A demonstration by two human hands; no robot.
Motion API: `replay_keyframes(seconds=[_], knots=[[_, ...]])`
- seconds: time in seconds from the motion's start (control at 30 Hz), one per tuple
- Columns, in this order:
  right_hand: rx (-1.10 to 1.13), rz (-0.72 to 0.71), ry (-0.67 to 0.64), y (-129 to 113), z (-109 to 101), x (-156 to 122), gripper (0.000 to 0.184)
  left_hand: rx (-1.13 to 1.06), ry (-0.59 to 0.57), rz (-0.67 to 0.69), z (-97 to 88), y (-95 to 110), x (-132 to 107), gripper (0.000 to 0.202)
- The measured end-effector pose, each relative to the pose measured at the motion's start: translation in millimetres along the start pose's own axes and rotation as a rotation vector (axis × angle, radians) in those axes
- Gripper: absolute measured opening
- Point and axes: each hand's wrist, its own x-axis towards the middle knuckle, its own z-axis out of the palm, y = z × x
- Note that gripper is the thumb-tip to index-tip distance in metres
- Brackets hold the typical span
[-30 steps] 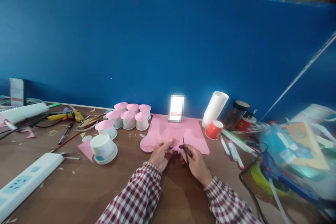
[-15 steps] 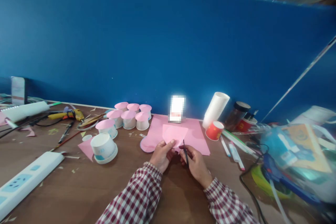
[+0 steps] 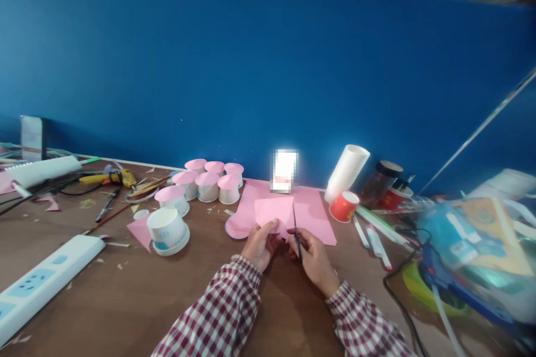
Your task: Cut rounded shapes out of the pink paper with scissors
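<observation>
My left hand (image 3: 260,244) pinches a small piece of pink paper (image 3: 274,211) and holds it up over the brown table. My right hand (image 3: 313,254) is closed round a pair of small dark scissors (image 3: 296,230), whose blades point up right beside the paper's right edge. A larger pink sheet (image 3: 312,213) lies flat on the table behind both hands. Red-and-white checked sleeves cover both forearms.
Several white cups with pink tops (image 3: 208,185) stand at the back left, and an upturned white cup (image 3: 166,228) sits nearer. A white power strip (image 3: 39,284) lies at the left. A red cup (image 3: 344,206), pens (image 3: 376,240) and a cluttered pile (image 3: 469,245) fill the right.
The pink piece has been lifted and turned in my left hand, from lying nearly flat to standing up. The scissors stay beside it. The view has shifted slightly.
</observation>
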Motion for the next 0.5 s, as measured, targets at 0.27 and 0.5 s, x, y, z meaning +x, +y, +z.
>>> replay_keyframes(seconds=[0.27,0.5], knots=[[-0.001,-0.012,0.025,-2.6,0.0,-0.3,0.043,-0.031,0.063,0.001,0.7,1.5,-0.2,0.019],[-0.003,-0.026,0.004,-6.6,4.8,-5.4,0.038,0.008,0.082,0.064,1.7,-6.2,-0.3,0.024]])
